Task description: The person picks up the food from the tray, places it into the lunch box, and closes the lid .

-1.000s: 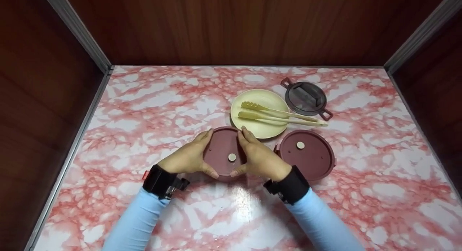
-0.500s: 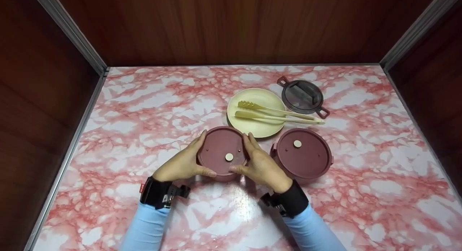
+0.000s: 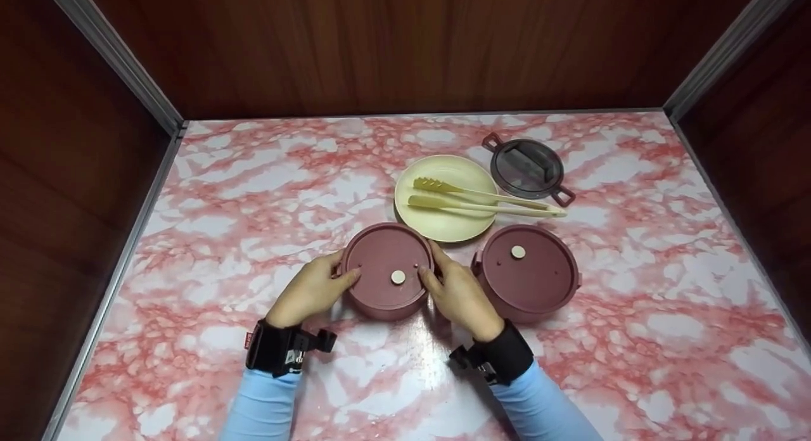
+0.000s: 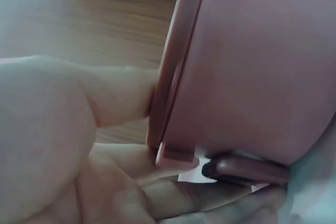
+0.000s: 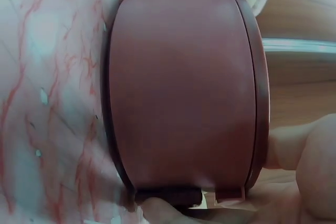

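A round maroon lidded pot [image 3: 383, 257] stands between my hands at the middle of the table in the head view. My left hand [image 3: 310, 290] grips its left side, thumb on the lid rim and fingers under the side handle [image 4: 252, 170]. On the opposite side my right hand [image 3: 464, 296] holds it too, its thumb pressing the lid's edge. In the right wrist view fingers reach around the right handle [image 5: 170, 196], low on the pot wall. The lid carries a small cream knob [image 3: 398, 277] near its front.
A second maroon lidded pot [image 3: 532, 276] stands close right of my right hand. Behind lies a pale yellow plate [image 3: 437, 229] with cream-handled tongs [image 3: 494, 206] across it. A dark pan with a see-through lid [image 3: 527, 168] and two maroon handles sits at the back right.
My hands have slid from around the pot's front rim back to its two sides. Both thumbs have moved up from the front edge onto the lid's sides.
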Tool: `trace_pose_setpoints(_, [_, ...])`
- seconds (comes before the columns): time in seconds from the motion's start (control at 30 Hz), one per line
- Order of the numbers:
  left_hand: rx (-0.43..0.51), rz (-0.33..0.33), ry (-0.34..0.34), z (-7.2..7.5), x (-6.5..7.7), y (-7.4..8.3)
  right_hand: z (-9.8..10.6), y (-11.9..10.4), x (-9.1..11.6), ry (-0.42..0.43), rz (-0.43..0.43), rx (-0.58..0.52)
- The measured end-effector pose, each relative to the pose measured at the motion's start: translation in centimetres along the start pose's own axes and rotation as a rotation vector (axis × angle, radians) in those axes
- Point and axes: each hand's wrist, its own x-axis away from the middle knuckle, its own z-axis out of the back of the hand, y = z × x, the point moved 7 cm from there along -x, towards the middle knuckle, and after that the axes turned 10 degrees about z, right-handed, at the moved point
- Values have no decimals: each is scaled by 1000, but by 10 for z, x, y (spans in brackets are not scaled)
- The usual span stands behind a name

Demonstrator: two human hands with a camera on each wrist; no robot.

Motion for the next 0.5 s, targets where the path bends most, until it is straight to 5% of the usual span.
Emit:
trace_pose_setpoints(0.27, [-26,37,29,-1,2,4,1,0,-1,-4,41,-21])
trace_pose_setpoints(0.5, [-24,58,30,-2,2,4,-5,3,1,-182,94,-115])
